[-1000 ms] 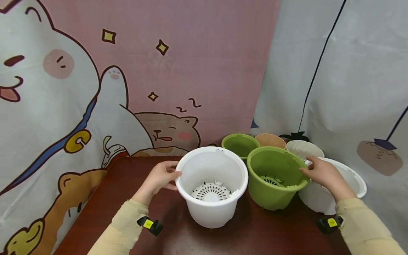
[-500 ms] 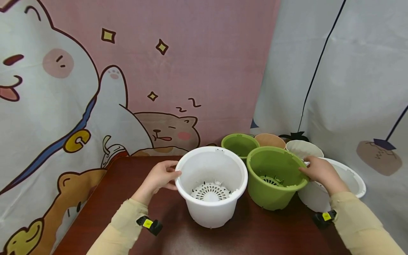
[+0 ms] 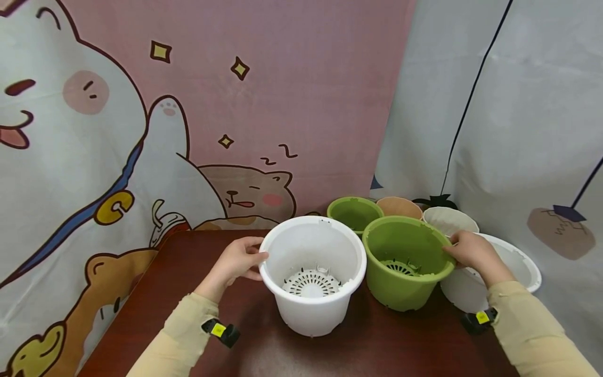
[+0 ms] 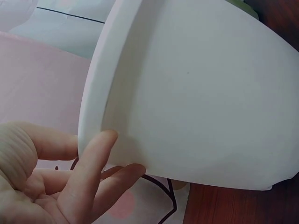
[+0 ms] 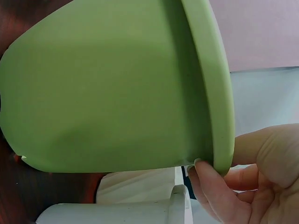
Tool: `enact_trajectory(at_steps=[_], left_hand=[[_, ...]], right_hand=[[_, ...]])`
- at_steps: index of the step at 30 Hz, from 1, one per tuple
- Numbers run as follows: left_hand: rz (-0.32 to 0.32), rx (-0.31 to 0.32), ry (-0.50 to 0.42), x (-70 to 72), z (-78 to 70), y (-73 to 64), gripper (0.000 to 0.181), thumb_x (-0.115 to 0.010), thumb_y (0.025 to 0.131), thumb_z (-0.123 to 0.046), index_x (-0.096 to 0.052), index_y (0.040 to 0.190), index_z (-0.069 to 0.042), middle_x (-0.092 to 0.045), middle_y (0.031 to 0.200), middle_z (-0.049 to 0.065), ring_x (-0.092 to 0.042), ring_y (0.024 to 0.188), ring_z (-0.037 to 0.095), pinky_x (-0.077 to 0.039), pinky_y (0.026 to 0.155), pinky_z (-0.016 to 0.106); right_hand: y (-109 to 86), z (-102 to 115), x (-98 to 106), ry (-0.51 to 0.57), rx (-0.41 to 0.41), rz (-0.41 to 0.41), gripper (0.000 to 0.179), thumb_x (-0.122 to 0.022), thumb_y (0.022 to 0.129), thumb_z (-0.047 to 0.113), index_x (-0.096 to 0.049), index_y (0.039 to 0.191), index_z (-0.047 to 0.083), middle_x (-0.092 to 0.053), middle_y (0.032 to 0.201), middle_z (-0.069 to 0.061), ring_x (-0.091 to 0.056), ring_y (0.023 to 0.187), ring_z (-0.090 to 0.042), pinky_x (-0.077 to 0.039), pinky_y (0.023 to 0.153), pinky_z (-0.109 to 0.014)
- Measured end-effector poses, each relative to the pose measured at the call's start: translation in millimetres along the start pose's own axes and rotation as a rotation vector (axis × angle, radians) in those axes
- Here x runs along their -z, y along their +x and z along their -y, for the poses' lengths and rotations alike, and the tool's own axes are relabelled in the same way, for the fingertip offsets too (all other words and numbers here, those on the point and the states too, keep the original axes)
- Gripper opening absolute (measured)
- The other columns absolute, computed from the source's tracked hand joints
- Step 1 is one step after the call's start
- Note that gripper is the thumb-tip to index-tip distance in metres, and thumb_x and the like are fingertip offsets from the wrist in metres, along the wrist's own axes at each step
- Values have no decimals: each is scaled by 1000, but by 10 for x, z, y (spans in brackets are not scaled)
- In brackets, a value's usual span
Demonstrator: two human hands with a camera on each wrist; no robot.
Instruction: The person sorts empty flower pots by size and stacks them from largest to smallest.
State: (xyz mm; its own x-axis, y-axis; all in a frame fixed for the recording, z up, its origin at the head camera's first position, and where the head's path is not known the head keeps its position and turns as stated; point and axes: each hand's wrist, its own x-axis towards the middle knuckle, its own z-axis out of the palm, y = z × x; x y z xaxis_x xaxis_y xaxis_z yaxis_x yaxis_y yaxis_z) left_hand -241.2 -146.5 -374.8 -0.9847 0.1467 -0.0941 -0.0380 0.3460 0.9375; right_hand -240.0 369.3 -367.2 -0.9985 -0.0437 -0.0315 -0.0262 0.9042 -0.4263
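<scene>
Head view: reddish-brown surface (image 3: 386, 345), left edge slanting toward lower left of frame; printed cloth (image 3: 311, 94) behind. Surface shows left of and below white pot (image 3: 308, 317) at centre, rim pinched by left grip (image 3: 239, 259). Right grip (image 3: 476, 255) pinches rim of green pot (image 3: 398, 290), centre right; other pots (image 3: 464, 293) behind and right

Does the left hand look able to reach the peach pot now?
Probably not: the left hand grips the front white pot, and the front green pot stands before the peach pot.
</scene>
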Motion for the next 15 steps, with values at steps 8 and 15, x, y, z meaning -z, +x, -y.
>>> enact_trajectory(at_steps=[8,15], left_hand=[[-1,-2,8,1,2,-5,44,-70,91,-1,-57,133,3,-63,104,21,-69,72,25,-63,57,41],[1,-4,2,2,2,1,44,-69,91,-1,-57,133,3,-62,105,21,-69,73,25,-63,57,41]], right_hand=[[-15,43,1,84,-19,30,22,-57,91,11,-55,72,0,-59,68,-7,-62,54,-17,-55,52,-32],[-54,97,24,98,-8,11,22,-57,92,11,-57,72,0,-59,65,-3,-63,52,-17,-53,51,-31]])
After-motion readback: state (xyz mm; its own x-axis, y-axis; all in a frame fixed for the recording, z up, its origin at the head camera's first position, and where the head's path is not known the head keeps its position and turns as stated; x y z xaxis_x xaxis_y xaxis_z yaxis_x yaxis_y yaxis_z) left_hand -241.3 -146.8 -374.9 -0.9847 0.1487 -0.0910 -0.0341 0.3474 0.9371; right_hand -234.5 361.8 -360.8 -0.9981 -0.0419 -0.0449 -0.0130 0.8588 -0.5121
